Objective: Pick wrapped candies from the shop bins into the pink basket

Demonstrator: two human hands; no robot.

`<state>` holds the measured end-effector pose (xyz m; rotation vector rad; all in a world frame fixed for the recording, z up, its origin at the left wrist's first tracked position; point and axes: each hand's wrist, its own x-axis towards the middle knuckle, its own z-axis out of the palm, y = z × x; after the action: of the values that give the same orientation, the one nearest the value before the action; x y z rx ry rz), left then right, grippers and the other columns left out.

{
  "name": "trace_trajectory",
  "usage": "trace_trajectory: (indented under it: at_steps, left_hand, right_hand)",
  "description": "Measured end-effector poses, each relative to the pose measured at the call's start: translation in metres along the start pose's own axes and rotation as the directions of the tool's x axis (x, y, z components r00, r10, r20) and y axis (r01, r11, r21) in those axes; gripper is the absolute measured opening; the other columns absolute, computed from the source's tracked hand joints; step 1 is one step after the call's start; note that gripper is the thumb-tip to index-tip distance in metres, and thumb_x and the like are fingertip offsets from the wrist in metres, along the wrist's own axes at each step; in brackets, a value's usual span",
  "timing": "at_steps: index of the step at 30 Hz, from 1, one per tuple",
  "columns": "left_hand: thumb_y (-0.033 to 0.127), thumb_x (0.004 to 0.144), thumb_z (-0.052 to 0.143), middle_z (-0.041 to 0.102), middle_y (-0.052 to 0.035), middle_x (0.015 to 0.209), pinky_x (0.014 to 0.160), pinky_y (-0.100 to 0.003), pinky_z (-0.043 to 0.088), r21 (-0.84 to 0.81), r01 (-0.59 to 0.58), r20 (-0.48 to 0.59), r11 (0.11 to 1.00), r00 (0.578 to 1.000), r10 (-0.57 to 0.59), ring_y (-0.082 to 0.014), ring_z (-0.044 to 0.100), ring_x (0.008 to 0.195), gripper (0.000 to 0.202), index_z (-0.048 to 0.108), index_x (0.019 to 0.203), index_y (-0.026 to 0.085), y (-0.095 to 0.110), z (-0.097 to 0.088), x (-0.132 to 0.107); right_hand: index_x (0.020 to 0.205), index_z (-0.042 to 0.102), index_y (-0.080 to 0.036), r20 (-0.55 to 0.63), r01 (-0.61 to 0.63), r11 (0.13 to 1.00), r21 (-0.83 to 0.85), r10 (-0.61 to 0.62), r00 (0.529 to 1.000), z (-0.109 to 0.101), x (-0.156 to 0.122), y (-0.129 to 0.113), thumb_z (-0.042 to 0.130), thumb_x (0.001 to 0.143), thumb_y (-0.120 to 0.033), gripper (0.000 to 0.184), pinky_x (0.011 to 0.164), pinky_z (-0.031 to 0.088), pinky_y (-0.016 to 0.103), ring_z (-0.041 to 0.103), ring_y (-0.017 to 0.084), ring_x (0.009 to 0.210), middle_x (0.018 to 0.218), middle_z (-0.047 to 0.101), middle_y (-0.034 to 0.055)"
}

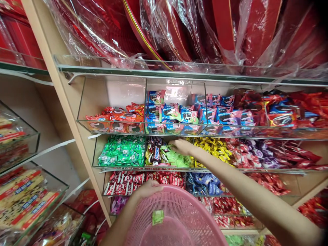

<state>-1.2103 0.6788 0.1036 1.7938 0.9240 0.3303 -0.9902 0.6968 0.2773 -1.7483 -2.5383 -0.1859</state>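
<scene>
My left hand [148, 189] grips the rim of a pink plastic basket [194, 208], thumb side up, with its fingers wrapped at the edge. Inside the basket lies one light green wrapped candy [157, 217]. Further up, my right hand [182, 147] reaches into a shelf compartment just over a pile of light green wrapped candies [179, 159]. Its fingers are bent together, and whatever is between the fingertips is hidden. Left of that hand, brown Snickers bars [156, 152] share the compartment.
Green packets [122, 150] fill the compartment to the left; yellow-wrapped candies [215, 149] lie to the right. A glass shelf edge [179, 133] with blue cake packs [171, 112] runs above my right hand. A wooden upright [64, 99] stands at left.
</scene>
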Motion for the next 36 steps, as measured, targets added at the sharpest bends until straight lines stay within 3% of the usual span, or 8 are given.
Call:
trace_trajectory:
  at_steps: [5, 9, 16, 25, 30, 36]
  left_hand:
    - [0.067, 0.062, 0.054, 0.035, 0.0068, 0.054, 0.049, -0.022, 0.021, 0.001, -0.002, 0.002, 1.0, 1.0, 0.002, -0.0067, 0.032, 0.052, 0.052, 0.044, 0.055, 0.016, 0.002, 0.0, 0.003]
    - [0.065, 0.063, 0.055, 0.034, 0.0071, 0.054, 0.048, -0.022, 0.019, 0.014, -0.003, -0.001, 1.0, 1.0, 0.003, -0.0063, 0.03, 0.052, 0.051, 0.046, 0.055, 0.016, -0.001, 0.0, 0.006]
    - [0.067, 0.064, 0.052, 0.034, 0.0069, 0.054, 0.049, -0.022, 0.02, 0.035, -0.028, 0.007, 0.999, 1.0, 0.028, -0.0066, 0.03, 0.052, 0.053, 0.047, 0.056, 0.016, -0.006, -0.001, 0.007]
    - [0.066, 0.062, 0.056, 0.034, 0.0076, 0.052, 0.048, -0.022, 0.019, -0.06, 0.014, -0.028, 0.998, 1.0, -0.015, -0.0057, 0.029, 0.049, 0.051, 0.045, 0.056, 0.016, -0.011, -0.007, -0.006]
    - [0.068, 0.061, 0.055, 0.038, 0.0061, 0.053, 0.049, -0.022, 0.021, -0.041, 0.03, -0.029, 0.999, 0.999, -0.031, -0.0069, 0.033, 0.051, 0.053, 0.048, 0.057, 0.016, -0.011, -0.01, -0.003]
    - [0.068, 0.061, 0.054, 0.031, 0.0073, 0.053, 0.049, -0.023, 0.018, 0.007, 0.009, -0.011, 1.0, 1.0, -0.009, -0.0064, 0.028, 0.051, 0.053, 0.04, 0.054, 0.018, -0.001, -0.009, 0.001]
  right_hand:
    - [0.105, 0.061, -0.021, -0.041, 0.056, 0.993, -0.101, -0.06, 0.997, -0.009, -0.021, -0.005, 0.042, 0.087, -0.022, 0.026, 0.089, 0.036, 0.035, 0.057, 0.023, 0.102, 0.108, 0.064, 0.01]
    - [0.101, 0.063, -0.021, -0.064, 0.083, 0.992, -0.096, -0.09, 0.994, -0.011, -0.029, -0.001, 0.045, 0.086, -0.029, 0.024, 0.088, 0.037, 0.038, 0.057, 0.024, 0.1, 0.108, 0.063, 0.0097]
    - [0.119, 0.051, -0.019, -0.121, 0.083, 0.992, 0.091, -0.072, 0.99, 0.002, 0.001, -0.007, 0.054, 0.083, -0.029, 0.038, 0.085, 0.04, 0.031, 0.056, 0.024, 0.105, 0.116, 0.06, 0.0109]
    - [0.099, 0.052, -0.017, -0.186, 0.102, 0.98, 0.17, -0.07, 0.98, 0.015, 0.021, -0.02, 0.059, 0.074, -0.015, 0.026, 0.071, 0.037, 0.026, 0.055, 0.016, 0.079, 0.091, 0.063, 0.0052]
    - [0.1, 0.051, -0.016, -0.194, 0.108, 0.974, 0.197, -0.069, 0.979, 0.007, 0.014, -0.01, 0.059, 0.074, -0.017, 0.028, 0.069, 0.039, 0.025, 0.053, 0.016, 0.078, 0.091, 0.06, 0.006]
    - [0.11, 0.049, -0.016, -0.209, 0.105, 0.98, 0.168, -0.069, 0.975, -0.007, -0.012, -0.002, 0.059, 0.077, -0.02, 0.035, 0.071, 0.041, 0.027, 0.057, 0.018, 0.083, 0.094, 0.061, 0.0069]
